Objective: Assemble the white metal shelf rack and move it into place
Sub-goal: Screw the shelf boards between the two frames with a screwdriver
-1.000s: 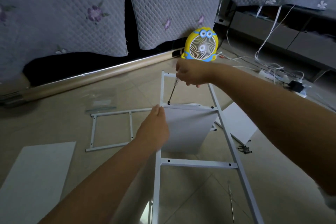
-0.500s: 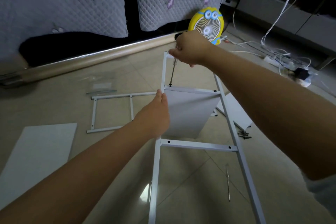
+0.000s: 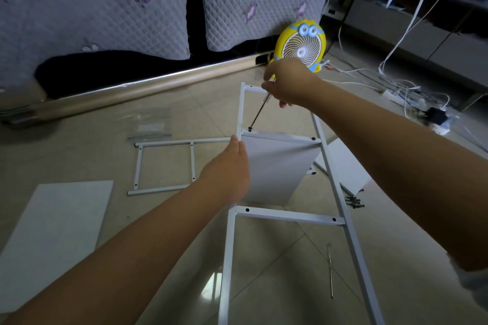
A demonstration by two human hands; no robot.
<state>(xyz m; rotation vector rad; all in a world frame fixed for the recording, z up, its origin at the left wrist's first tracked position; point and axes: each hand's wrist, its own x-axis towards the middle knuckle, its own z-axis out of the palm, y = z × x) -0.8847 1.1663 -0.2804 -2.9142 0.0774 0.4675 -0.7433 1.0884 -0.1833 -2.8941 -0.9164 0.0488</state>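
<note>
Your right hand (image 3: 290, 83) is curled round the handle of the screwdriver (image 3: 260, 113), whose shaft slants down and left with its tip on a black screw (image 3: 249, 128) at the left end of a crossbar. Your left hand (image 3: 229, 167) lies with fingers straight and together against the left upright of the white side frame (image 3: 287, 215), just below that screw, where the shelf panel (image 3: 276, 166) meets the frame. The frame stands tilted off the tiled floor (image 3: 277, 272). A second side frame (image 3: 182, 142) lies flat to its left, near a loose white panel (image 3: 52, 221). Spare screws (image 3: 355, 202) lie right of the frame.
</note>
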